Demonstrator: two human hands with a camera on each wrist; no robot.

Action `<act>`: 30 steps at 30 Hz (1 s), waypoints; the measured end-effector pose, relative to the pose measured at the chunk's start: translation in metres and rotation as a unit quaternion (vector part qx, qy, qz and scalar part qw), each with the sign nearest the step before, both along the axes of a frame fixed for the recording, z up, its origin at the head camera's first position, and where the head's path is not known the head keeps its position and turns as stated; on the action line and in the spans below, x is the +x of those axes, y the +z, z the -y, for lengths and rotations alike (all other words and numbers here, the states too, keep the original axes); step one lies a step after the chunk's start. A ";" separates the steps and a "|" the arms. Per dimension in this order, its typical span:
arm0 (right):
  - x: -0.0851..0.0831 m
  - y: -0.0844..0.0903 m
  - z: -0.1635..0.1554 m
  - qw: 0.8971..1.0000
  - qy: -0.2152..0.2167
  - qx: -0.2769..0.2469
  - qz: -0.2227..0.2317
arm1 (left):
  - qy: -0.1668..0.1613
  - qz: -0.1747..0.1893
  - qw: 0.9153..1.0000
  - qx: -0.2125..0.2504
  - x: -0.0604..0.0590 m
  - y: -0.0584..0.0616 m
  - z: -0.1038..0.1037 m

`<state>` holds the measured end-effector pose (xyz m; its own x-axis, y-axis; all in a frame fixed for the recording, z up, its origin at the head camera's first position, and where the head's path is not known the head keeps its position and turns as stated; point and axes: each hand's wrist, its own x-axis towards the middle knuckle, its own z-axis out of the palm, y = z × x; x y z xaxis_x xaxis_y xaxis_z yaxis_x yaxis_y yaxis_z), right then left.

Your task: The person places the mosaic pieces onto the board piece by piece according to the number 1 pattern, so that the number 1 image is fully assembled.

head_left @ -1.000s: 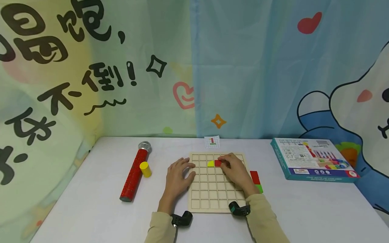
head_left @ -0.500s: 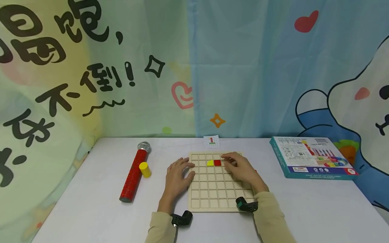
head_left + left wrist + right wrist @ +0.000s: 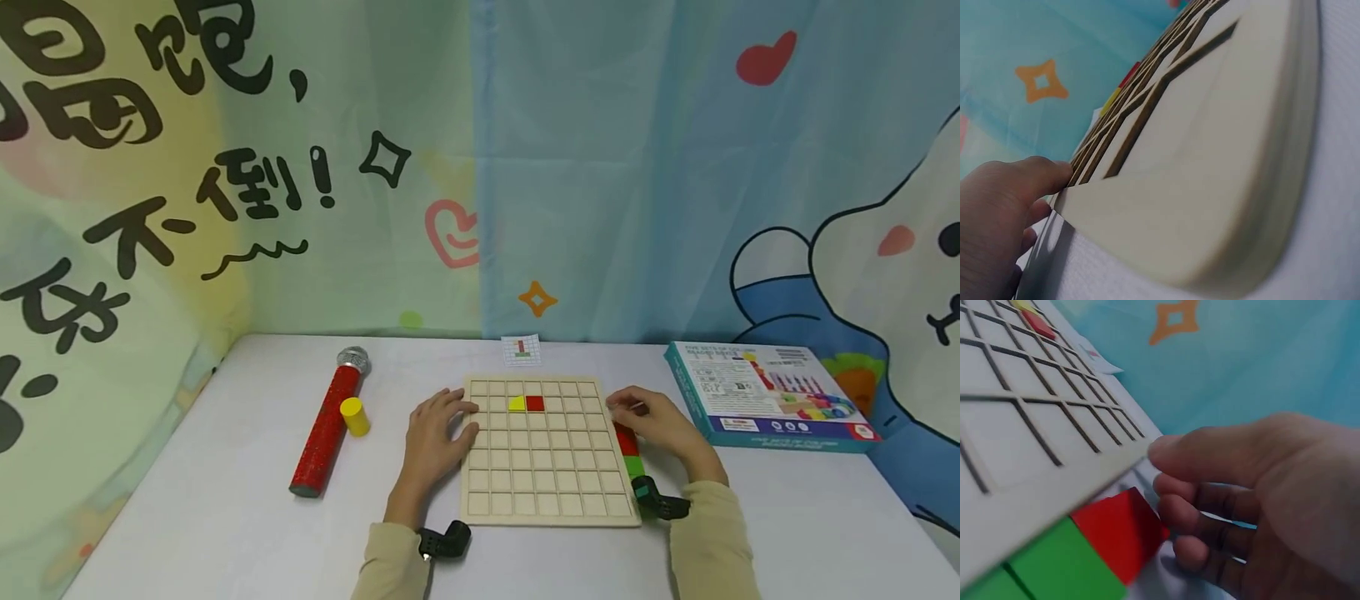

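A wooden grid board (image 3: 551,520) lies on the white table. A yellow tile (image 3: 517,404) and a red tile (image 3: 535,403) sit side by side in its second row. My left hand (image 3: 435,437) rests at the board's left edge, thumb against the rim in the left wrist view. Past the right edge hovers my right hand (image 3: 663,425), fingers loosely bent, nothing between them. Its fingertips are close to a red block (image 3: 1125,531) on the table. Green blocks (image 3: 1060,565) lie against that one along the board's side, partly hidden by the wrist camera in the head view.
Behind the board lies a small pattern card (image 3: 521,350). To the left are a red microphone (image 3: 326,433) and a yellow cylinder (image 3: 355,417) beside it. A flat game box (image 3: 780,396) lies at the back right. A printed curtain hangs behind the table.
My right hand has left the red tile on the board and moved right, past the board's right edge to the loose blocks. The left hand has stayed in place.
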<state>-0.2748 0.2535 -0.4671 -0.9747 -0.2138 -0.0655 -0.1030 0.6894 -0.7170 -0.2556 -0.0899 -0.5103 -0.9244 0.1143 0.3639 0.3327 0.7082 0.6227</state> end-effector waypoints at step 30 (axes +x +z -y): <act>0.016 0.005 -0.019 0.994 -0.019 0.002 0.105 | 0.001 0.002 1.000 0.007 0.001 -0.001 0.000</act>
